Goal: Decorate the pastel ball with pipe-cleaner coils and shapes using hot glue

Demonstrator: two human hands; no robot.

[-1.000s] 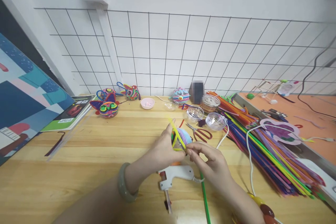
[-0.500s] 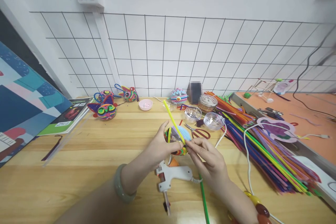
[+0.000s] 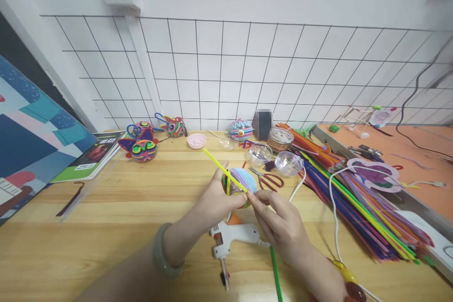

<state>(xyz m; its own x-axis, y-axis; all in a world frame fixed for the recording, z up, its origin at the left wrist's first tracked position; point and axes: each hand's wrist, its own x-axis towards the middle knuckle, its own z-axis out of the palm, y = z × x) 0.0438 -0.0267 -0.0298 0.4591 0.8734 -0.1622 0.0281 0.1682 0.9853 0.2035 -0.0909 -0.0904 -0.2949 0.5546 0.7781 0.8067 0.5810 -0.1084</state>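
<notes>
My left hand (image 3: 221, 193) is closed around a ball (image 3: 247, 179) covered in coloured pipe cleaners, with light blue and lilac strands on its upper side. A yellow pipe cleaner (image 3: 216, 160) lies slantwise across the ball, its free end pointing up and left. At its lower end, my right hand (image 3: 278, 214) pinches it against the ball with thumb and forefinger. Below both hands a white hot glue gun (image 3: 237, 236) rests on the table, partly covered by my hands. Fingers hide the ball's lower part.
Red-handled scissors (image 3: 271, 180) lie just beyond my right hand, near clear plastic half-shells (image 3: 288, 163). Many pipe cleaners (image 3: 354, 207) are heaped on the right beside a white cable (image 3: 334, 217). Finished-looking wrapped balls (image 3: 143, 150) and a pink bowl (image 3: 196, 140) stand farther back.
The yellow pipe cleaner's free end has swung down to the left, so it slants lower over the ball. More of the ball's blue and lilac side shows. Both hands keep their hold.
</notes>
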